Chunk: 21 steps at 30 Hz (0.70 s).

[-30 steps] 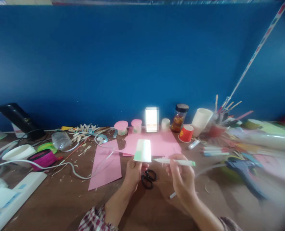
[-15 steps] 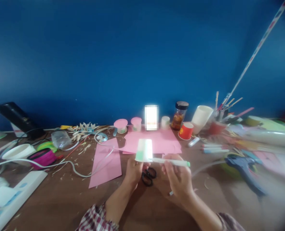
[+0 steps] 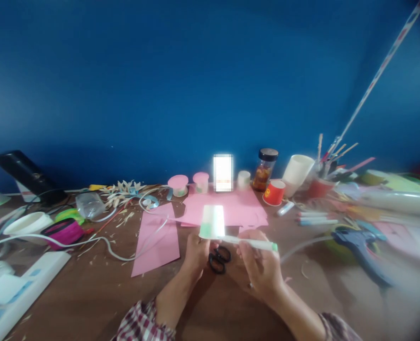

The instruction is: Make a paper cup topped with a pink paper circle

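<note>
the left hand [image 3: 194,258] has its grip around the lower edge of a white-green cup [image 3: 211,220], held up over the worktop [image 3: 227,312]. the right hand [image 3: 263,264] has its grip closed on a marker [image 3: 263,244], tip at that edge. scissors [image 3: 219,258] lie between the hands; beyond, pink sheets [image 3: 238,208], a red cup [image 3: 274,194], a jar [image 3: 263,177], a blue wall [image 3: 195,85].

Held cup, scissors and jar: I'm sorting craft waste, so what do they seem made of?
Held cup: probably paper, judging by its tapered disposable-cup shape; glare hides its finish. Scissors: black handles look like plastic, being evenly dark and smooth; blades can't be made out. Jar: clear, smooth glass or plastic, since its brown contents show through.
</note>
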Each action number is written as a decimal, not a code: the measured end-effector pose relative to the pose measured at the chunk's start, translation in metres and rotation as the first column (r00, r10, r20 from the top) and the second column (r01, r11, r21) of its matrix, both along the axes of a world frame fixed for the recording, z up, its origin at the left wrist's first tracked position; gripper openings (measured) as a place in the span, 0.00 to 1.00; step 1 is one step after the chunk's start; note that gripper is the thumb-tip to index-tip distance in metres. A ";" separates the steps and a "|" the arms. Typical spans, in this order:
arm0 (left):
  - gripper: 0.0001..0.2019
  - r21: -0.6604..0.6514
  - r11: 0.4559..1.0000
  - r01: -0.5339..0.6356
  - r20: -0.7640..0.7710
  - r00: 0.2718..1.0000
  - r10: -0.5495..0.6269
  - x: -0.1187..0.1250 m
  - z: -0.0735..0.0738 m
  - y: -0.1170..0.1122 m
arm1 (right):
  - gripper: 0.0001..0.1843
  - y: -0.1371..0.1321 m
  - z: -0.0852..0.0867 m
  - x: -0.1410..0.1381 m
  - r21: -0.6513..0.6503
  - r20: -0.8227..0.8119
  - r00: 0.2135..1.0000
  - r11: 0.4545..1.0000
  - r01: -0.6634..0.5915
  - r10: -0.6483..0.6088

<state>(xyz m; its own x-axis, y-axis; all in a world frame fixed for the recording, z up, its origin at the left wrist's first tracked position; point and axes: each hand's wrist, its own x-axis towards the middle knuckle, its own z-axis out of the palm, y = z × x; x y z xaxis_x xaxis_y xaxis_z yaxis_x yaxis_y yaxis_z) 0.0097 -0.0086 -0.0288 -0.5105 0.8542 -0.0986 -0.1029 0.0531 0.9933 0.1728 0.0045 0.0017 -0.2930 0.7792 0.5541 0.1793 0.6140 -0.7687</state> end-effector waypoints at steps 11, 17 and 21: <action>0.02 0.008 1.000 0.014 0.059 0.998 -0.015 -0.001 -0.004 0.001 | 0.07 0.001 -0.003 0.001 0.067 0.051 0.998 0.997 0.033 -0.037; 0.04 0.003 1.000 -0.001 0.068 0.998 0.001 0.000 0.000 0.000 | 0.06 0.000 -0.001 0.001 0.095 0.069 0.997 0.995 0.029 -0.035; 0.04 0.000 1.000 -0.006 0.065 0.998 0.006 -0.001 -0.002 0.000 | 0.05 0.000 -0.001 0.000 0.106 0.051 0.999 0.994 0.011 -0.017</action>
